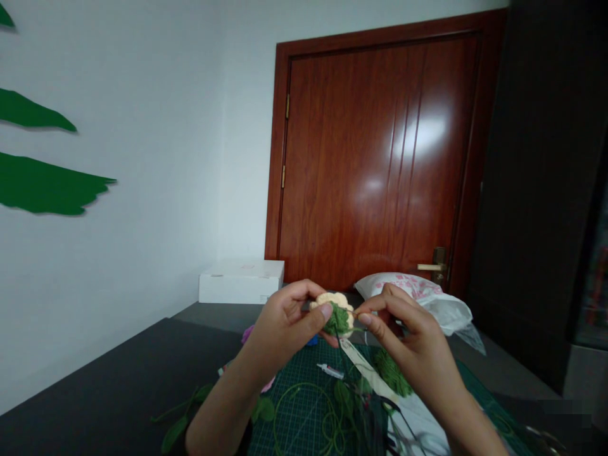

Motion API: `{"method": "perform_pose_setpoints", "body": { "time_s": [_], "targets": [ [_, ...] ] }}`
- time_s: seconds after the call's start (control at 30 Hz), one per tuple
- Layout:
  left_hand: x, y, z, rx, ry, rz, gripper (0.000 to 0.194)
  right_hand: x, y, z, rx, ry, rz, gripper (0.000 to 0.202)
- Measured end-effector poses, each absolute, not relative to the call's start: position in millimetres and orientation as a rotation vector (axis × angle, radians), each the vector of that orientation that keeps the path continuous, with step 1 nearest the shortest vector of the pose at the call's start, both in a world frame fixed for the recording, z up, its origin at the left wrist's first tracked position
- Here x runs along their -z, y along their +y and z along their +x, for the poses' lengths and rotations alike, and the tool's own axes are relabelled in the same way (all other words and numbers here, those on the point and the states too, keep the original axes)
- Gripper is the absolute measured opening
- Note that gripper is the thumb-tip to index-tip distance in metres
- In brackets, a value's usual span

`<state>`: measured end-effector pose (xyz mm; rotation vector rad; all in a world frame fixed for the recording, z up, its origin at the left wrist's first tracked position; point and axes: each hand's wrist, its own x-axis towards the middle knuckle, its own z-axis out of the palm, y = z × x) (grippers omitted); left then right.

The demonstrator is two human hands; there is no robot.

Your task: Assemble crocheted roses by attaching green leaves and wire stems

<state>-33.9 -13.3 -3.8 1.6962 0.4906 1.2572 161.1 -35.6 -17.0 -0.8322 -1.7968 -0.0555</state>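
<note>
My left hand [297, 316] is closed on a crocheted flower [334, 297] with cream petals and a green yarn middle facing me. Its thumb presses on the green part. At the flower's right edge, my right hand [394, 311] pinches thumb and forefinger together on something thin, too small to make out. A strand of green yarn runs from the flower toward the right fingers. A dark thin stem hangs down from the green middle.
A green cutting mat [299, 373] lies below, with a small white tube [331, 371], a green yarn skein [392, 372] and loose green yarn [304, 387] on it. Behind stand a white box [241, 282] and a white plastic bag [413, 288], before a wooden door [346, 158].
</note>
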Motion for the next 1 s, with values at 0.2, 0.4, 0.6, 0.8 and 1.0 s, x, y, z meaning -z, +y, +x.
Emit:
{"method": "perform_pose_setpoints", "body": {
  "time_s": [0.2,0.4,0.6,0.8,1.0],
  "targets": [
    [5.2,-10.3,-35.3,-1.282,0.474,1.705,0.013,18.6,-32.4,159.4,0.014,-1.791,-0.806,0.016],
    [8.1,-9.0,-32.1,-1.338,0.448,1.613,0.013,20.5,-35.7,155.1,-0.099,-1.79,-0.789,0.018],
    [10.5,-10.1,-31.0,-1.423,0.472,1.573,0.014,28.3,-35.5,146.4,-0.128,-1.737,-0.868,0.014],
    [12.2,-8.7,-31.1,-1.403,0.379,1.575,0.013,28.2,-29.1,147.6,-0.071,-1.727,-0.777,0.013],
    [9.6,-13.4,-29.6,-1.388,0.39,1.559,0.013,24.8,-29.5,153.1,-0.01,-1.753,-0.76,0.011]
  ]
}}
